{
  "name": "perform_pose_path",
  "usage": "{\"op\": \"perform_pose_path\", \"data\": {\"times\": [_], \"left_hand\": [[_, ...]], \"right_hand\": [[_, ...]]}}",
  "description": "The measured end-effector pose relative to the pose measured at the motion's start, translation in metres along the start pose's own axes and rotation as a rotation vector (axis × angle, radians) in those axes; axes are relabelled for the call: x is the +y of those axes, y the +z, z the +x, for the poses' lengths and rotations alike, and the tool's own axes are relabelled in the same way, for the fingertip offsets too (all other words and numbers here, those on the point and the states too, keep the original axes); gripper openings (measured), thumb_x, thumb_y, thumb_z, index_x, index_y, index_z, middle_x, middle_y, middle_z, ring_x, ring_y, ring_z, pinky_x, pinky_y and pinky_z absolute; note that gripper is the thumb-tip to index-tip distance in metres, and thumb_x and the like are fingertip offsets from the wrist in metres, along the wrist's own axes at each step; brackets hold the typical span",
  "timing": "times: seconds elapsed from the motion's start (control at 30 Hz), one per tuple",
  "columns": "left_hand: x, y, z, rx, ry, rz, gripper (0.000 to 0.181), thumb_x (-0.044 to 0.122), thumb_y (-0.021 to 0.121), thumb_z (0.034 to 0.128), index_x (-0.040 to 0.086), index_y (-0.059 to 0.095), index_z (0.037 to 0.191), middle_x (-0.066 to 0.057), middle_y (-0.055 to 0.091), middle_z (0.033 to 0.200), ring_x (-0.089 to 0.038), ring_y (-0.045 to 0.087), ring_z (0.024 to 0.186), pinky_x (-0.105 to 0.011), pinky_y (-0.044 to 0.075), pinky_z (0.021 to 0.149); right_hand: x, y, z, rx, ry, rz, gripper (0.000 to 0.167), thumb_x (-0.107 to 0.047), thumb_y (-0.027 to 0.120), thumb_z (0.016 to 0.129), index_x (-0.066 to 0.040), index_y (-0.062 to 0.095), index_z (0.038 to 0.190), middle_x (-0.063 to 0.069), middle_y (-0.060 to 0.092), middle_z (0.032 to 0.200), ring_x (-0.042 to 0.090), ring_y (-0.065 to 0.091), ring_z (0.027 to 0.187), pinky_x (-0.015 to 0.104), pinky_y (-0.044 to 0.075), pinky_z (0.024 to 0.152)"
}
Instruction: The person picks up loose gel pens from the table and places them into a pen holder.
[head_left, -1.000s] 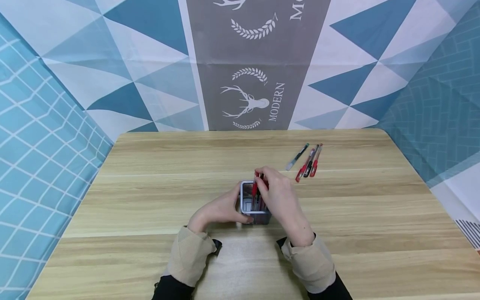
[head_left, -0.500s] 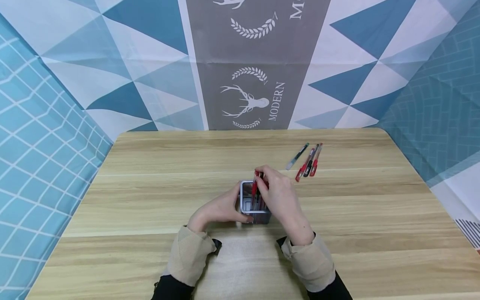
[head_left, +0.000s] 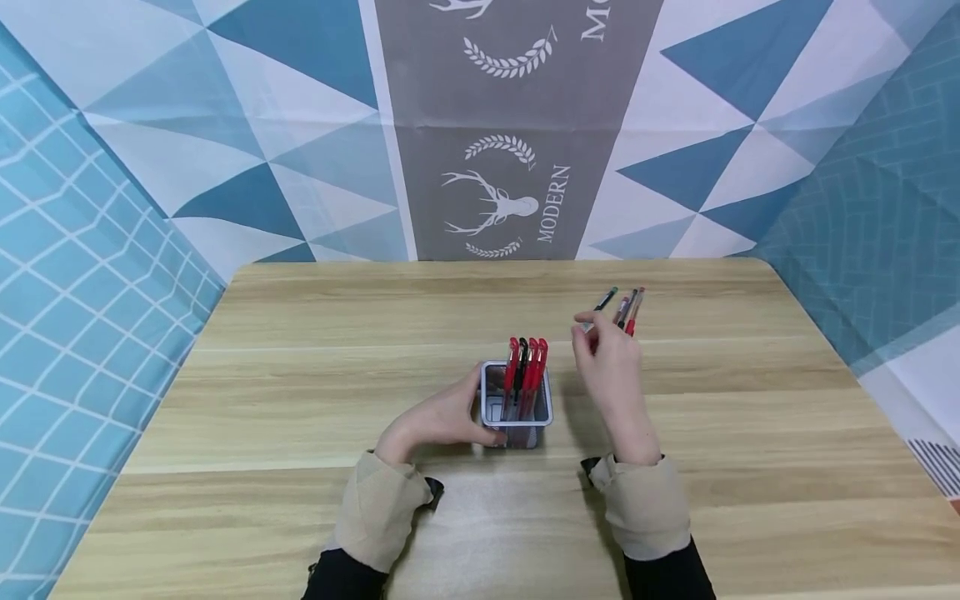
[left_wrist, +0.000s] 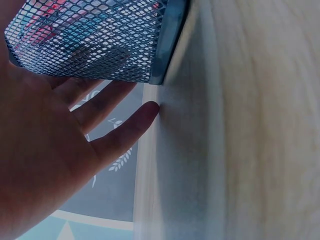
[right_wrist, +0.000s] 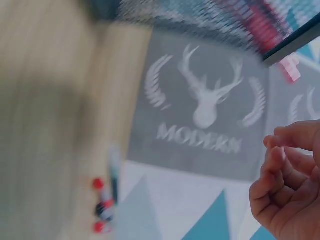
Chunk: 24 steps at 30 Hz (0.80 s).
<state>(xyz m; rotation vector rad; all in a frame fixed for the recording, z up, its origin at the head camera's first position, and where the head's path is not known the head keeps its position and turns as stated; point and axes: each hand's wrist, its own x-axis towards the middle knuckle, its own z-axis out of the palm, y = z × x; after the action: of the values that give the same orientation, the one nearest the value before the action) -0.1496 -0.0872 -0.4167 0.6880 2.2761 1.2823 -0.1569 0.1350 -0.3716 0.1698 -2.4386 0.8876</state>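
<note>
A mesh pen holder stands at the middle of the table. My left hand holds its left side, thumb at the front and fingers toward the back; in the left wrist view the lower fingers stick out below the mesh wall. Several red and black gel pens stand upright in the holder. Right of it, my right hand is above the table with loosely bent fingers and nothing in them. Just beyond it lie several loose pens, partly covered by the hand.
Among the loose pens is a green-tipped pen, a little left of the red and black ones. The wooden table ends at its back edge against a patterned cloth backdrop.
My right hand has let go of the pens in the holder and moved right and away from me, toward the loose pens. My left hand has stayed on the holder.
</note>
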Motion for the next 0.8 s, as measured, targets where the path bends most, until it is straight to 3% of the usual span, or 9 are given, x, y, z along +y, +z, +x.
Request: {"op": "perform_pose_path", "data": {"times": [0.1, 0.23, 0.47, 0.67, 0.8], "left_hand": [[0.0, -0.001, 0.0, 0.002, -0.002, 0.005, 0.086, 0.018, 0.081, 0.0617, 0.02, 0.03, 0.13, 0.001, 0.053, 0.115, -0.016, 0.051, 0.104, -0.036, 0.038, 0.096], [0.001, -0.002, -0.001, 0.001, -0.018, 0.018, 0.087, 0.019, 0.081, 0.0617, 0.021, 0.029, 0.132, 0.001, 0.052, 0.117, -0.016, 0.05, 0.107, -0.038, 0.038, 0.097], [0.001, -0.003, -0.001, -0.007, -0.022, 0.016, 0.087, 0.021, 0.081, 0.0623, 0.022, 0.029, 0.132, 0.0, 0.051, 0.12, -0.017, 0.049, 0.111, -0.04, 0.037, 0.098], [0.0, -0.001, -0.001, -0.008, -0.022, 0.009, 0.087, 0.02, 0.081, 0.0623, 0.022, 0.029, 0.132, -0.001, 0.05, 0.123, -0.018, 0.047, 0.114, -0.042, 0.035, 0.1], [0.0, -0.001, 0.0, -0.009, -0.019, 0.002, 0.086, 0.019, 0.081, 0.0626, 0.022, 0.03, 0.132, -0.001, 0.05, 0.122, -0.018, 0.047, 0.113, -0.042, 0.035, 0.1]], "right_hand": [[0.015, 0.002, 0.002, 0.002, 0.031, -0.05, 0.013, -0.006, 0.057, 0.085, 0.002, 0.064, 0.094, 0.01, 0.058, 0.062, 0.02, 0.05, 0.051, 0.026, 0.037, 0.046], [0.029, 0.003, 0.002, -0.057, 0.139, -0.096, 0.012, -0.006, 0.055, 0.085, 0.002, 0.063, 0.088, 0.011, 0.059, 0.065, 0.022, 0.052, 0.054, 0.027, 0.037, 0.047], [0.043, 0.001, 0.004, -0.238, 0.333, -0.165, 0.013, -0.008, 0.055, 0.084, 0.002, 0.062, 0.085, 0.014, 0.06, 0.072, 0.021, 0.051, 0.056, 0.027, 0.038, 0.046], [0.05, 0.002, 0.009, -0.406, 0.495, -0.177, 0.022, -0.015, 0.051, 0.088, -0.003, 0.056, 0.07, 0.007, 0.052, 0.063, 0.014, 0.042, 0.048, 0.023, 0.033, 0.041], [0.053, 0.004, 0.012, -0.463, 0.583, -0.208, 0.029, -0.024, 0.054, 0.087, -0.007, 0.052, 0.063, 0.005, 0.046, 0.059, 0.013, 0.039, 0.045, 0.023, 0.032, 0.039]]}}
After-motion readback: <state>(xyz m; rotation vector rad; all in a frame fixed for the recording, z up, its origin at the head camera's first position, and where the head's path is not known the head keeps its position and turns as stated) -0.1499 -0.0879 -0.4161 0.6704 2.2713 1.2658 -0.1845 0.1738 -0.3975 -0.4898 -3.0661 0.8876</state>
